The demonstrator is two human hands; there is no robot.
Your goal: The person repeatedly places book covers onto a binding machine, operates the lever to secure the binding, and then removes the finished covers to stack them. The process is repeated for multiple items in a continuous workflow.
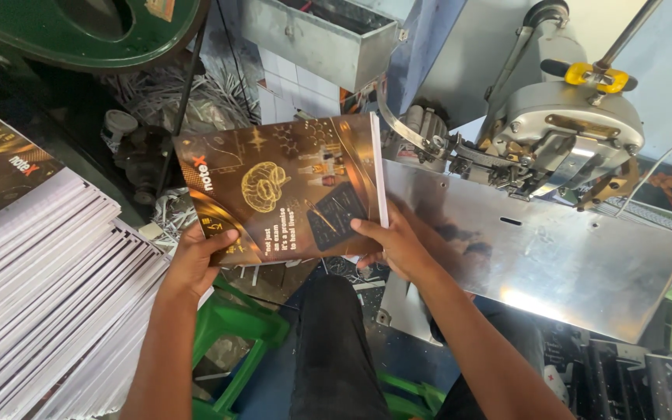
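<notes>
head view, looking down: both hands hold one notebook up in the air, in front of the person's knees. the notebook has a shiny brown and gold cover with a drawing of a brain in the middle and a dark calculator shape near its right side. its white page edges show along the right side.

the left hand grips the bottom left corner of the notebook, with the thumb on top of the cover. the right hand grips the bottom right part, with the thumb lying flat on the cover and the fingers hidden under it. both hands are closed on the notebook.

the right edge of the notebook is just beside a flat shiny metal plate. the plate is part of a big grey machine on the right. the machine has a yellow knob on top. the notebook does not lie on the plate; it is held next to it, a bit tilted.

on the left is a tall slanted stack of notebooks, and you see mostly their white page edges. one more brown cover shows at the top of that stack.

under the hands is a green plastic stool. the person's dark trouser leg is in the middle at the bottom. a grey metal box hangs at the top, above the notebook. thin paper strips lie in a messy pile behind the notebook.
</notes>
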